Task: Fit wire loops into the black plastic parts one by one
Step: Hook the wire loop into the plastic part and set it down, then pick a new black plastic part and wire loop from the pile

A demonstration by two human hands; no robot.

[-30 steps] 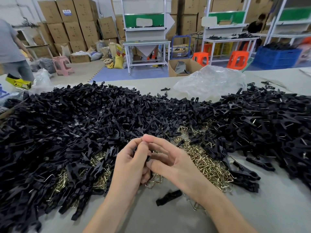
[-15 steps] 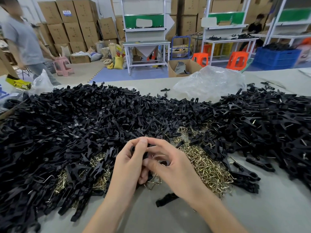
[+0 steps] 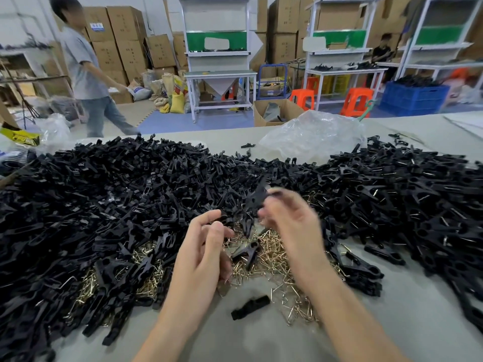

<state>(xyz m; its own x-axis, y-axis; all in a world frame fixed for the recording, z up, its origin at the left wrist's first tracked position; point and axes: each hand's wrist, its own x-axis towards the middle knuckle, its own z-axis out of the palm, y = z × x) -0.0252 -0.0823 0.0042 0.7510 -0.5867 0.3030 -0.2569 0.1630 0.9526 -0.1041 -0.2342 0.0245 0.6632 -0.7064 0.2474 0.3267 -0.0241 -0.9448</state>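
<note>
Factory table point(image 3: 261, 340) heaped with parts point(image 3: 130, 205) and loops point(image 3: 273, 253): hands joined a second ago have split, the blurred right hand point(image 3: 290, 223) pinching one part point(image 3: 257, 199) above the loops near the front edge, seemingly fitted, the left hand point(image 3: 206, 246) half-curled, its hold unclear.

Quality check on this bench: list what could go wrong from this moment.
1. The right hand, motion-blurred, pinches a black plastic clip part only at its fingertips. It could drop into the heap of black plastic parts and be lost.
2. The brass-coloured wire loops lie tangled, so several may lift together.
3. A forearm might sweep the lone black part off the grey table.
</note>
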